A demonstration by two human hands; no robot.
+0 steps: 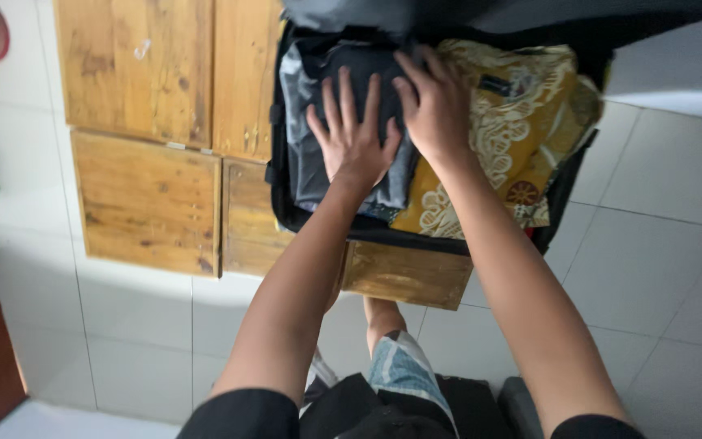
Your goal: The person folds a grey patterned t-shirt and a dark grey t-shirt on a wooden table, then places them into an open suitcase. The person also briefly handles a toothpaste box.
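I am pressing both flat, open hands, left hand (pixel 354 138) and right hand (pixel 434 106), gripping nothing, onto dark folded clothes (pixel 318 146) already packed in the suitcase (pixel 286 213); lid not yet closed.

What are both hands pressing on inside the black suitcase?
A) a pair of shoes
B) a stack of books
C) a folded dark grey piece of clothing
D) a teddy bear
C: the left hand lies flat with fingers spread and the right hand rests beside it on the folded dark grey clothing, packed in the black suitcase next to a yellow patterned cloth.
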